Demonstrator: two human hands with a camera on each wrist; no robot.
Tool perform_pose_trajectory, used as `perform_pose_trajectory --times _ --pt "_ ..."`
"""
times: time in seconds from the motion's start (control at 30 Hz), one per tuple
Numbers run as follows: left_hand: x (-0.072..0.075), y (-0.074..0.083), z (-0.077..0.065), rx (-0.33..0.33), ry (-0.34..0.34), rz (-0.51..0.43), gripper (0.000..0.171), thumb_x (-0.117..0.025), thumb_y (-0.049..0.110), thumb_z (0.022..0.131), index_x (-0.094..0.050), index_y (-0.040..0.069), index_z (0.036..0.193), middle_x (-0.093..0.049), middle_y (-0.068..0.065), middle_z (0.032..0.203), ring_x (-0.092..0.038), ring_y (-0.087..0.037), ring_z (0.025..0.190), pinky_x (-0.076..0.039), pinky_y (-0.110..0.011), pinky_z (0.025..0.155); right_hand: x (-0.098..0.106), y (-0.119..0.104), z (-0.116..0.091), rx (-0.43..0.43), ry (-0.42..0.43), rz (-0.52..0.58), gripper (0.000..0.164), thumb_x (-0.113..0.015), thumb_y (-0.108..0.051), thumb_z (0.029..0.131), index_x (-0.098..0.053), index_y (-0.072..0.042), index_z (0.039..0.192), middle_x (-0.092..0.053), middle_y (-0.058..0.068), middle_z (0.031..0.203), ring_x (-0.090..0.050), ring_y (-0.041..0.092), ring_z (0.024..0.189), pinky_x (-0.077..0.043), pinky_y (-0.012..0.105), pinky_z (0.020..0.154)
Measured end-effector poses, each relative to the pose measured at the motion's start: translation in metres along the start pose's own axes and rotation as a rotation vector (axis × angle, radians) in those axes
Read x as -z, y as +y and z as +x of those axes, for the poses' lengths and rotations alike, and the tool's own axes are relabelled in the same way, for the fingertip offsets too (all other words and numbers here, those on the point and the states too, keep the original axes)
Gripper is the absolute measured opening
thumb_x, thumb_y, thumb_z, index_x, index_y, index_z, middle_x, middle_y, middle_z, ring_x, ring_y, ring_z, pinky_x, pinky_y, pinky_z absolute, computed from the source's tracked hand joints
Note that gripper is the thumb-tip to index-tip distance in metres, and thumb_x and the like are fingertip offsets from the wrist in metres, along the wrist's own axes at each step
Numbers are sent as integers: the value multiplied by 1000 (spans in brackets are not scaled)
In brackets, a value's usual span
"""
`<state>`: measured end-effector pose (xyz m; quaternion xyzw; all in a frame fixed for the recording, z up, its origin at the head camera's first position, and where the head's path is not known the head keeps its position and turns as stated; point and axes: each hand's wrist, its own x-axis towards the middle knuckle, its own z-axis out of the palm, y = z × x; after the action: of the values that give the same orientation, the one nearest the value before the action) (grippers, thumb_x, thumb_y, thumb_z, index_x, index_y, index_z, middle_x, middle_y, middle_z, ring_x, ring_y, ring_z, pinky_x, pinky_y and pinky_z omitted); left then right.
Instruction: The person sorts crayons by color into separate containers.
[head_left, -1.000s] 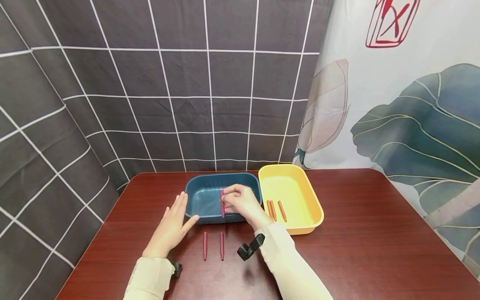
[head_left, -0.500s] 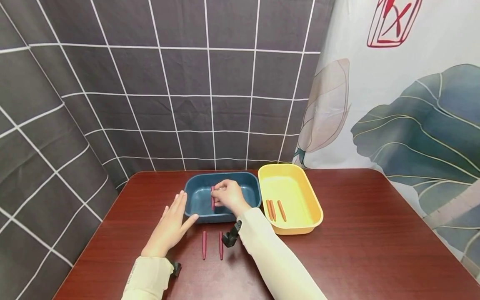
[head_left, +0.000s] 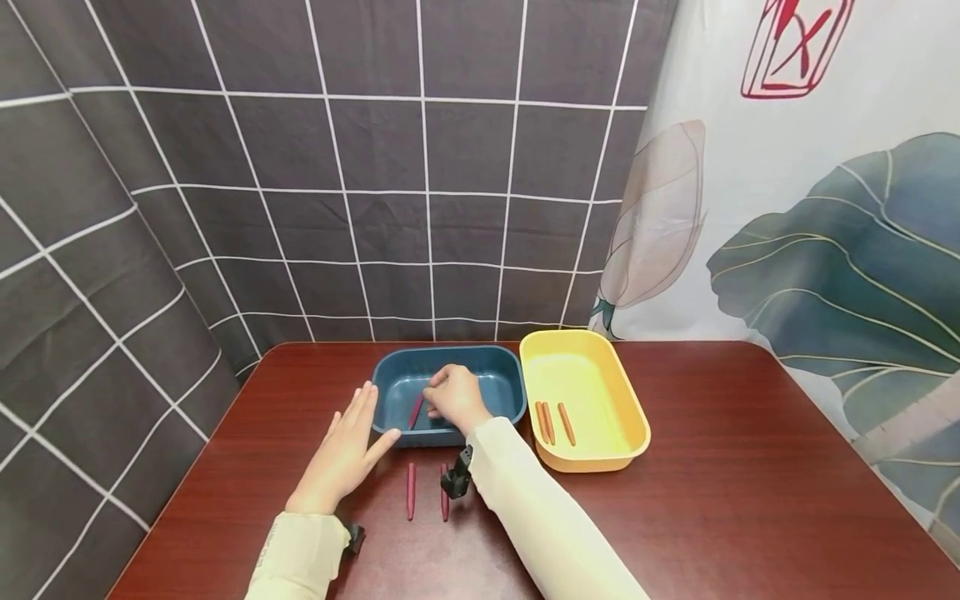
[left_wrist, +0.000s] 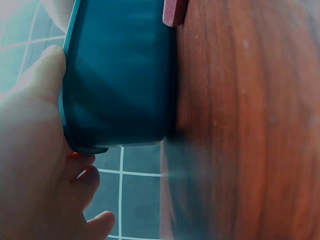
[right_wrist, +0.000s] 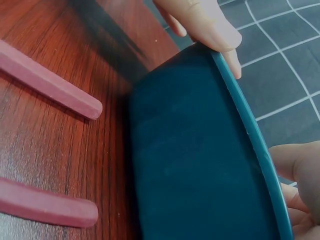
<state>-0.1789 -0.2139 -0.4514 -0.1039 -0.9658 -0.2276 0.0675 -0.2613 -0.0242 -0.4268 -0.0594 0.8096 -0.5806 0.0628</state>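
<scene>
A blue bin (head_left: 393, 437) stands at the back of the table. My left hand (head_left: 335, 457) lies at its left end, fingers straight and thumb resting on the near rim, as the left wrist view also shows. Over the bin is my right hand (head_left: 456, 398), its fingers curled. A dark-red crayon (head_left: 416, 411) slants inside the bin, its upper end at the right fingertips; whether they still pinch it cannot be told. Two more such crayons, a left one (head_left: 411, 492) and a right one (head_left: 445, 505), lie on the table before the bin, the right one partly behind the wrist camera.
A yellow bin (head_left: 611, 375) stands against the blue bin's right side, with three orange crayons (head_left: 567, 424) in it. The wooden table (head_left: 750, 467) extends to the right. A dark cloth with white lines (head_left: 375, 225) hangs behind.
My right hand has moved left over the blue bin with the crayon. Upright before, the crayon now tilts, lower end to the left. My left hand has stayed in place.
</scene>
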Motion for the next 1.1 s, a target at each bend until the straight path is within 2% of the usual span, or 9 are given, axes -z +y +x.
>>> perform_pose_trajectory --times 0.13,0.3,0.6,0.8,0.97,1.1 --pt "-1 1 1 3 -4 -2 86 -56 49 101 -21 -4 159 -20 -24 165 -19 -42 152 -17 -64 119 7 -1 -4 58 12 -55 5 -69 0 89 -65 1 92 -69 8 72 -68 16 55 -59 29 58" --pt "0 2 1 2 -4 -7 86 -55 50 101 -21 -4 159 -20 -24 165 -19 -42 152 -17 -64 119 16 -4 -13 118 27 -105 6 -66 -1 90 -67 -1 96 -72 6 74 -68 14 58 -58 28 61" --pt "0 2 0 2 -3 -7 85 -57 48 101 -21 -4 159 -19 -23 165 -19 -42 152 -17 -64 119 30 -7 -35 225 55 -113 15 -63 -4 90 -69 2 103 -72 5 79 -69 12 64 -56 28 63" --pt "0 3 1 7 -5 -20 86 -58 47 101 -20 -3 159 -19 -23 166 -19 -42 152 -17 -64 119 41 -10 -55 309 89 -126 11 -66 -5 89 -71 -2 99 -72 3 82 -66 9 68 -55 25 65" --pt "0 3 1 10 -5 -24 87 -58 49 100 -20 -2 160 -19 -23 166 -19 -43 152 -17 -63 120 45 -4 -74 339 71 -91 12 -66 -3 88 -71 -2 99 -71 3 82 -66 7 66 -54 23 62" --pt "0 1 0 16 -12 -18 88 -57 51 100 -20 -2 160 -18 -23 166 -18 -42 152 -16 -63 120 45 1 -86 316 47 -82 10 -66 -2 89 -71 -1 98 -70 2 80 -67 9 66 -55 22 61"
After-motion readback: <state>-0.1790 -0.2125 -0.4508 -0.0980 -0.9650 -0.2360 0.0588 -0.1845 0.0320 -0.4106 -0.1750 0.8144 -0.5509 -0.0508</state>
